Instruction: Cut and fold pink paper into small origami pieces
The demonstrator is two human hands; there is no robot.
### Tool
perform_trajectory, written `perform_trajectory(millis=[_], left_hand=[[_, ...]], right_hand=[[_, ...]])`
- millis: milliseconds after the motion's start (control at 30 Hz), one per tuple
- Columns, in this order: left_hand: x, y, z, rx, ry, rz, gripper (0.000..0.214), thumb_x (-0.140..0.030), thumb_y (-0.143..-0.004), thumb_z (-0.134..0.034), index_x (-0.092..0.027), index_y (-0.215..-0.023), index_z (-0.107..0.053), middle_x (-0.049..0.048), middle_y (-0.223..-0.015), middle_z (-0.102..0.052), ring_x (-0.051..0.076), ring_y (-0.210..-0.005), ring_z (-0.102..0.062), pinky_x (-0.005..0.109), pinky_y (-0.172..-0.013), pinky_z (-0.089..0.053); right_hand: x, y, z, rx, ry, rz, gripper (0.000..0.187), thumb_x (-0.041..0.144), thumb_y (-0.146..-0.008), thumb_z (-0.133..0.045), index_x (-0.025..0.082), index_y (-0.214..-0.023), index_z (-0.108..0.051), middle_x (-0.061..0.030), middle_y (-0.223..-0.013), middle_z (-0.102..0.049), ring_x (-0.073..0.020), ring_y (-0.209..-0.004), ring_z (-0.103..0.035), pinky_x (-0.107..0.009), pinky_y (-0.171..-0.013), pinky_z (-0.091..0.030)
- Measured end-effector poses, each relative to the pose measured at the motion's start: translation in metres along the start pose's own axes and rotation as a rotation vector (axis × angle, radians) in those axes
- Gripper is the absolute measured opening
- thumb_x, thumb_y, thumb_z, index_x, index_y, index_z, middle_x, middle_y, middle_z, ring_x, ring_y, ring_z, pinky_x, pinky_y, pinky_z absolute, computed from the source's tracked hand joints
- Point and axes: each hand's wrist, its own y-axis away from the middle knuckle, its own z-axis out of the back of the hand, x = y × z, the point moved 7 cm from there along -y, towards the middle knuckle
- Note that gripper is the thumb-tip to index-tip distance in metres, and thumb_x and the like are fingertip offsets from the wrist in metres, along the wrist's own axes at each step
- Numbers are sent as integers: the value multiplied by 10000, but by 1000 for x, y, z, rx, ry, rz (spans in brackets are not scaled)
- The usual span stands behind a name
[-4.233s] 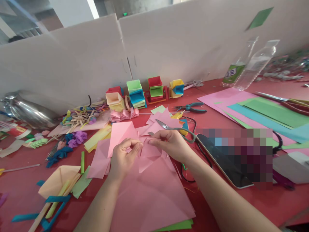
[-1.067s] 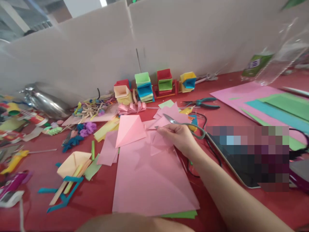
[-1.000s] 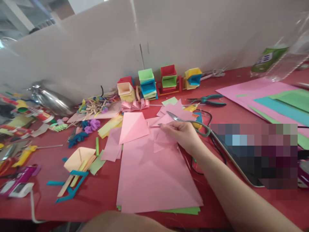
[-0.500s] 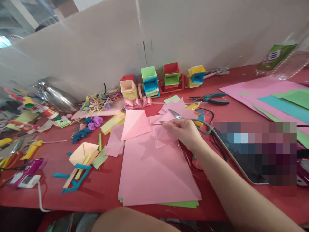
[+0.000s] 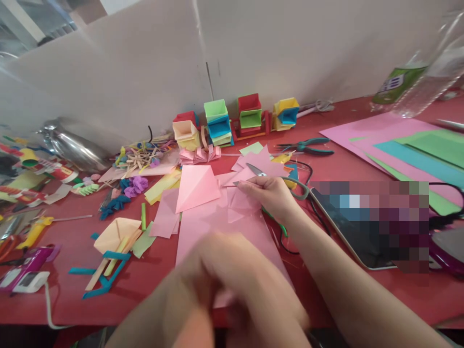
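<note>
My right hand rests over the far end of a large pink paper sheet. Its thumb and fingers are pinched around a thin, dark-tipped pointed item, whose kind I cannot make out. Just behind that hand lie scissors, partly hidden by it. A folded pale pink paper sits to its left, beside pink paper scraps. My left hand is close to the camera over the near part of the sheet, blurred, its fingers bent down and mostly hidden.
Coloured paper boxes stand along the wall. Pliers lie behind the right hand. A tablet and stacked coloured paper occupy the right side. On the left are a peach paper piece with blue strips, a yellow-handled tool and a metal jug.
My left hand has come up from the bottom edge over the pink sheet, covering its near part. The right hand keeps its pinch in about the same spot. The view has shifted slightly right.
</note>
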Motion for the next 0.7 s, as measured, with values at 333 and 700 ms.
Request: perform_trajectory(millis=[333,700], left_hand=[[-41,-83,-59,200,69,-25,213,-387,-795,-560,-180,-754,-531,-29,-664,-506,106,-639,-485,220,-620,-394],[-30,-78,-56,188,-80,-16,268,-394,-794,-559,-177,-637,-579,-18,-612,-577,127,-619,-537,224,-614,-406]], right_hand=[[13,7,-8,62,12,9,393,513,-652,-641,121,-664,-647,43,-495,-399,-60,-471,-327,-199,-427,-245],[8,6,-11,57,-34,-5,408,525,-675,-612,139,-556,-556,53,-498,-315,-59,-476,-277,-209,-425,-215]])
